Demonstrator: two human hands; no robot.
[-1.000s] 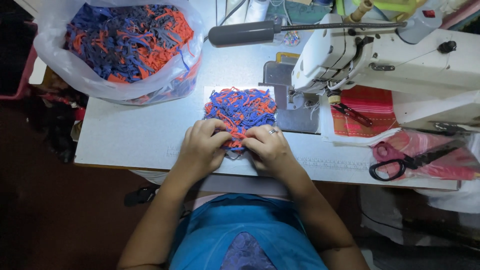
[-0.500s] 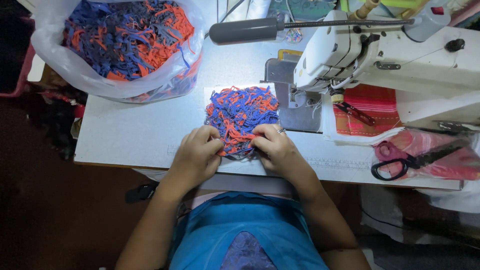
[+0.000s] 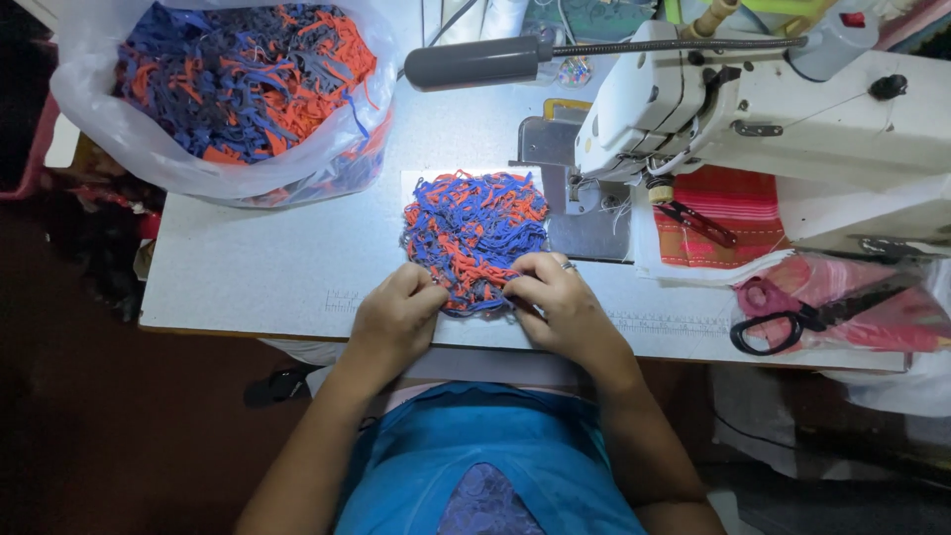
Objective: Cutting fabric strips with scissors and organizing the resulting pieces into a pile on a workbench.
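A flat mat of tangled blue and orange fabric strips [image 3: 474,233] lies on the white sewing table [image 3: 258,272], just left of the sewing machine's needle plate. My left hand [image 3: 396,315] pinches the mat's near left edge. My right hand [image 3: 560,302], with a ring on one finger, grips the near right edge, fingers curled over the strips. Both hands rest at the table's front edge, close together.
A clear plastic bag [image 3: 233,94] full of blue, orange and grey strips stands at the back left. The white sewing machine [image 3: 763,109] fills the right side, with a grey lamp head [image 3: 475,61] above. Red striped cloth [image 3: 728,213] and black-handled scissors [image 3: 802,317] lie at right.
Both hands have slid slightly toward me along the mat's near edge, and the mat has been spread a little flatter. The rest is unchanged.
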